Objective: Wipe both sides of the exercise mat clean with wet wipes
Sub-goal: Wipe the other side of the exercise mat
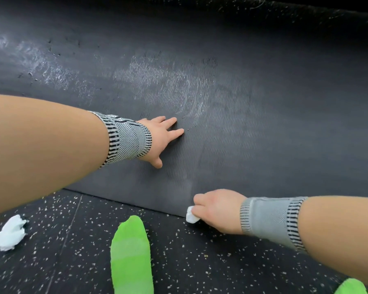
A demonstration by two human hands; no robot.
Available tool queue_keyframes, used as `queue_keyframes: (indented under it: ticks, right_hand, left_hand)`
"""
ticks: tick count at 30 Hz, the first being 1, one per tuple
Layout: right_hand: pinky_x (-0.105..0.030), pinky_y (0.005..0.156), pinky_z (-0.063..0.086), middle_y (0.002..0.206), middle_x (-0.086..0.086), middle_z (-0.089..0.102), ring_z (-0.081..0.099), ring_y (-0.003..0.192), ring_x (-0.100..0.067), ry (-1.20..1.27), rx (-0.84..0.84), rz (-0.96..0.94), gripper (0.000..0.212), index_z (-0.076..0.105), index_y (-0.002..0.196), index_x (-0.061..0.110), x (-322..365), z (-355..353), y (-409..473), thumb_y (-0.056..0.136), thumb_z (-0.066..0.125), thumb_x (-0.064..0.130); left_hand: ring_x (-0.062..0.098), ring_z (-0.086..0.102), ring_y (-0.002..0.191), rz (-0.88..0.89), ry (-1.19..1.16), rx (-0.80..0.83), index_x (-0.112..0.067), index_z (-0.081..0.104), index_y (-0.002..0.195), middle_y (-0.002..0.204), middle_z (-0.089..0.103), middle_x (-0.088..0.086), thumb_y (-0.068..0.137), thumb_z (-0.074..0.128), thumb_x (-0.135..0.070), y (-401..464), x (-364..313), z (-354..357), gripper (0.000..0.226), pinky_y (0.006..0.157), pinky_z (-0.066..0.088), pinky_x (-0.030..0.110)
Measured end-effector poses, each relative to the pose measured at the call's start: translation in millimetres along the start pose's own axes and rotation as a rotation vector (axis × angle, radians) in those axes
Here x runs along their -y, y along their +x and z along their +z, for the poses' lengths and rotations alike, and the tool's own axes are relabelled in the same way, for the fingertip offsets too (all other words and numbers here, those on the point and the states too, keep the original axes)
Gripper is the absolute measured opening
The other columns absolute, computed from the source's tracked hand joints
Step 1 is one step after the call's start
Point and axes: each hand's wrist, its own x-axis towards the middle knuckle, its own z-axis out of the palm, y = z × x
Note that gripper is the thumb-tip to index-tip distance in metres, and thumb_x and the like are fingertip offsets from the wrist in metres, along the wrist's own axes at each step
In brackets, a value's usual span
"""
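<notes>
A dark grey exercise mat (pixel 253 128) with a wavy ribbed surface lies across the floor, with wet streaks shining on its left and middle parts. My left hand (pixel 160 139) presses flat on the mat, fingers straight and spread. My right hand (pixel 218 209) grips a small bunched white wet wipe (pixel 192 215) at the mat's near edge. Both wrists wear grey striped bands.
A crumpled used white wipe (pixel 9 233) lies on the black speckled rubber floor (pixel 68 251) at the lower left. My foot in a bright green sock (pixel 131 257) stands just short of the mat; a second green sock (pixel 351 287) shows at the bottom right.
</notes>
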Motion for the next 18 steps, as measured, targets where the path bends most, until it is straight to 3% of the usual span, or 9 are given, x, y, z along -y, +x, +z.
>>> queue_keyframes:
  ticks: [2,5,12,15,18]
  right_hand:
    - [-0.036,0.063,0.04,0.105,-0.003,0.043,0.05,0.076,-0.025,-0.005,-0.041,0.093,0.021,0.048,0.113,0.017,-15,-10,1,0.092,0.048,0.014]
    - [-0.034,0.061,0.035,0.104,-0.002,0.041,0.04,0.067,-0.023,-0.009,-0.096,0.162,0.019,0.047,0.111,0.018,-19,-15,1,0.093,0.046,0.013]
    - [-0.038,0.059,0.038,0.104,-0.009,0.042,0.045,0.071,-0.026,-0.025,0.065,-0.058,0.022,0.048,0.11,0.009,24,1,6,0.089,0.048,0.006]
    - [-0.037,0.066,0.041,0.11,-0.004,0.043,0.055,0.084,-0.028,0.008,0.011,0.059,0.031,0.049,0.119,0.019,0,-14,10,0.09,0.049,0.01]
    - [-0.038,0.072,0.043,0.111,-0.003,0.044,0.057,0.09,-0.03,-0.042,-0.149,0.26,0.022,0.049,0.115,0.018,-30,-35,16,0.094,0.045,0.016]
  left_hand:
    - [0.028,0.0,0.149,-0.004,-0.003,0.002,-0.031,-0.012,0.153,0.161,-0.014,0.004,0.077,0.07,-0.058,-1,0,0,0.115,0.115,0.027,0.05]
    - [0.027,0.001,0.149,-0.014,-0.011,-0.002,-0.031,-0.011,0.153,0.161,-0.013,0.004,0.077,0.07,-0.058,-3,1,0,0.114,0.114,0.03,0.05]
    - [0.027,0.002,0.149,-0.025,-0.026,-0.007,-0.031,-0.009,0.153,0.161,-0.011,0.004,0.078,0.07,-0.057,-5,5,3,0.112,0.113,0.031,0.05]
    - [0.026,0.001,0.149,-0.029,-0.03,-0.002,-0.032,-0.009,0.153,0.161,-0.012,0.004,0.077,0.07,-0.057,-6,6,7,0.113,0.113,0.03,0.05]
    - [0.026,0.0,0.149,-0.037,-0.038,0.003,-0.032,-0.01,0.153,0.161,-0.013,0.004,0.077,0.07,-0.057,-8,9,11,0.113,0.114,0.03,0.05]
